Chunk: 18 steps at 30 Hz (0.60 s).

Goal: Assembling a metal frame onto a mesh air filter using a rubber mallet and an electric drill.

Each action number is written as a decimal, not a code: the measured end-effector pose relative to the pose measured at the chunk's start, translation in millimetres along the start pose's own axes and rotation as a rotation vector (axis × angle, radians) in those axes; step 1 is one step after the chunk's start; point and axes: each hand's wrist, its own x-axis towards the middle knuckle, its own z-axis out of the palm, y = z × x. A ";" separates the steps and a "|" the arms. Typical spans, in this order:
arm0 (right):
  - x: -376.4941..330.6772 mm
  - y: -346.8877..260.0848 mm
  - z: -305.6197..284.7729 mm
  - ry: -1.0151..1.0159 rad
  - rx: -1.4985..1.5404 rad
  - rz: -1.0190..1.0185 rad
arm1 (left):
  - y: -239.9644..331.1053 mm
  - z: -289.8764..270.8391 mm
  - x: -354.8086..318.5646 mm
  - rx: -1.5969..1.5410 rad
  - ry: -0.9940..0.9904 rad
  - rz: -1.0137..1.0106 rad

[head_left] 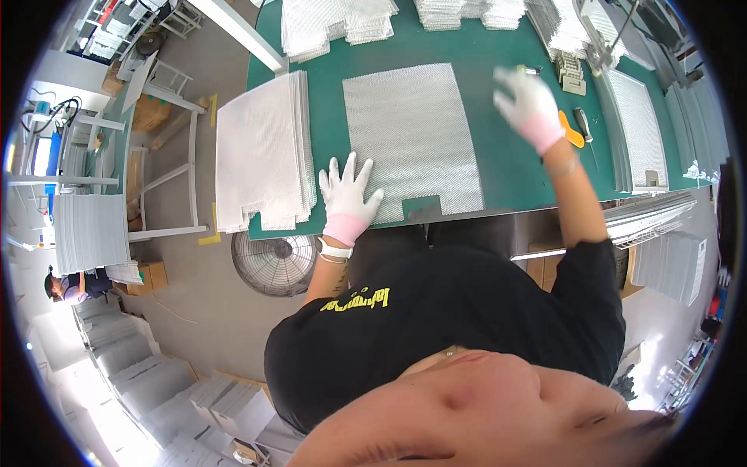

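A pale metal mesh sheet [412,132] with a notch in its near edge lies on the green work table [327,101] in front of me. My left hand [350,193], in a white glove with a pink cuff, rests on the sheet's near left corner with its fingers spread. To the right of the sheet, my right hand [527,103], gloved the same way, is over the table, slightly blurred, fingers apart and nothing visible in them. Just beyond its fingertips is a small metallic item I cannot make out. An orange-handled tool [571,129] and a screwdriver [582,123] lie right of that hand.
A stack of similar mesh sheets [261,156] stands at the table's left side. More mesh stacks [338,23] line the far edge. Small beige metal parts [570,74] and a framed panel [636,128] lie at the right. A round floor fan [276,263] stands below the near edge.
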 end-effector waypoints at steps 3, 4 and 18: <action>104.7 12.8 -18.1 0.353 -0.144 -0.100 | 5.1 7.3 13.3 -0.046 0.012 -0.039; 129.8 6.0 -27.6 0.305 -0.225 -0.139 | 8.3 1.2 16.1 -0.044 0.018 -0.043; 96.9 -101.7 -75.1 0.135 -0.380 -0.221 | 53.5 -51.0 57.1 -1.863 -0.074 0.115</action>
